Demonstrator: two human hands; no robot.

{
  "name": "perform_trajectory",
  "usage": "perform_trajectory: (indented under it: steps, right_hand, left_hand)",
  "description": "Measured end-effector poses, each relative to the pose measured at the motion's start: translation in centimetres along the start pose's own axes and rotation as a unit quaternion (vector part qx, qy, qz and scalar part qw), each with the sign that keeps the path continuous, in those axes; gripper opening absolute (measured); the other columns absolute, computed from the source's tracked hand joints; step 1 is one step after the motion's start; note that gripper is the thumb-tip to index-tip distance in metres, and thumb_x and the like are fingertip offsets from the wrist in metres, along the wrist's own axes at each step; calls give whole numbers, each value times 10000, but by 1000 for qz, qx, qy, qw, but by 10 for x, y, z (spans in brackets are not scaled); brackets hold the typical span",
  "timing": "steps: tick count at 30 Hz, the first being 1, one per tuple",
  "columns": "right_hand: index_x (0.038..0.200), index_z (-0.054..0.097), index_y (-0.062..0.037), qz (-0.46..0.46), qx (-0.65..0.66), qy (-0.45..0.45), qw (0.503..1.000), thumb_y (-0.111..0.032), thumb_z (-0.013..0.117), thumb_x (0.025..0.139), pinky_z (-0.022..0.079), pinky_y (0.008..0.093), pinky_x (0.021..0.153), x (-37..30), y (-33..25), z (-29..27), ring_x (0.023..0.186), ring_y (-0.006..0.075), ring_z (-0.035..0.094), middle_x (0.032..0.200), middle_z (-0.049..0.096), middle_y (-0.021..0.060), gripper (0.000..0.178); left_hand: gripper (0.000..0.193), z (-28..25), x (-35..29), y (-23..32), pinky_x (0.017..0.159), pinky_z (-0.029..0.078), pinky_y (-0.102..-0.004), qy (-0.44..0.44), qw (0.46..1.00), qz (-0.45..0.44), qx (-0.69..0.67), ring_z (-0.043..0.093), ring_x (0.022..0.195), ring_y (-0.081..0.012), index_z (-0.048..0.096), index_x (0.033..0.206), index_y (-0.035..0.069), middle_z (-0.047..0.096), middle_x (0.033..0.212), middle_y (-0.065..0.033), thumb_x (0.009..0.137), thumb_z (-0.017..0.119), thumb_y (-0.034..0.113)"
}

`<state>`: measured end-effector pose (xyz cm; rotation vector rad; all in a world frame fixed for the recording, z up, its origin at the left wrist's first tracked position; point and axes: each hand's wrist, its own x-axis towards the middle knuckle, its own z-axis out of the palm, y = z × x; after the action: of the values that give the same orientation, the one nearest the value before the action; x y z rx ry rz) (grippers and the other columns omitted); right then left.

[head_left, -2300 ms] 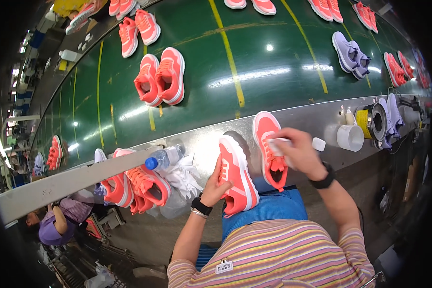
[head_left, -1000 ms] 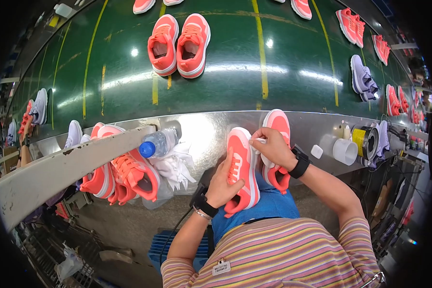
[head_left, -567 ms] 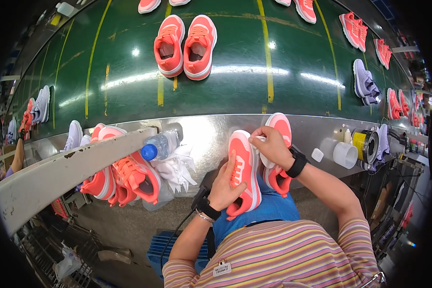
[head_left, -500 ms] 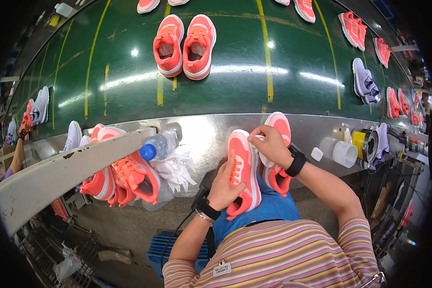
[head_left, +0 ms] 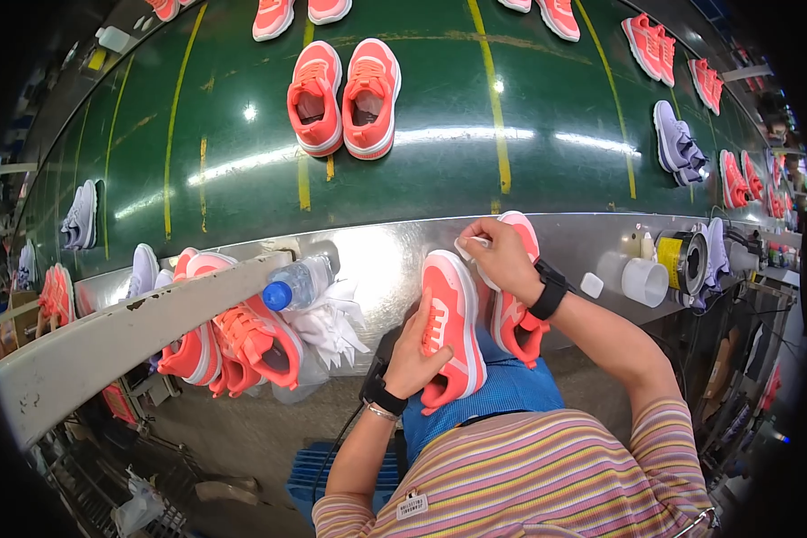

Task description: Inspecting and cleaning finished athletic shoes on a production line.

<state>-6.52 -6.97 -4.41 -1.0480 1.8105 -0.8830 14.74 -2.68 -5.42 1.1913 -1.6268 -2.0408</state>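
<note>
Shifts small white piece point(head_left: 464, 248) upward since the earlier frame, pinching it in right grip point(head_left: 505, 258). Holds coral shoe point(head_left: 457, 323) clasped in left grip point(head_left: 411, 361), just below frame centre.

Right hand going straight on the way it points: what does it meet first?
Past the metal ledge and across the green belt, the right hand would probably meet the coral shoe pair first; its height is unclear, so it might brush ledge or belt sooner.
</note>
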Motion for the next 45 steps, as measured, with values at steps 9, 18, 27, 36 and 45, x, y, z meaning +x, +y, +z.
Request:
perform_trajectory:
  steps: [9,18,27,36,45]
  right_hand:
    - [807,630,-16,-179,-169,-82,966,-69,603,740,416,349,693,-1,-5,0,744,254,507,722,568,102,89]
    - [831,652,-35,-265,-208,-70,939,-59,567,722,385,354,738,-34,3,-1,844,254,475,811,544,62,140]
    - [861,647,-60,-333,-258,-40,906,-60,570,720,382,356,747,-62,8,-5,870,230,489,812,558,44,161]
    - [798,633,-62,-229,-151,7,962,-69,595,732,381,363,750,-46,-2,0,828,244,499,785,557,59,76]
    - [784,650,-72,-253,-174,-18,952,-40,621,698,366,351,755,-68,5,5,836,237,477,774,525,44,97]
  left_hand:
    - [842,-9,0,-5,943,375,-293,-24,998,17,-61,449,1151,-201,130,1421,64,402,1306,-173,723,601,37]
    - [844,-13,1,-4,953,357,-272,-44,992,2,-122,409,1165,-152,105,1425,60,352,1353,-143,733,585,5]
    - [845,-18,-1,2,949,346,-258,-58,990,-38,-126,398,1153,-136,85,1424,45,346,1348,-120,743,582,1]
    - [857,-21,0,-12,946,347,-268,-45,986,-30,-156,410,1136,-143,70,1429,57,352,1336,-107,732,565,6]
    - [848,-21,3,-11,872,392,-240,-29,990,-18,-139,459,1019,-114,96,1434,83,437,1219,-72,719,547,23]
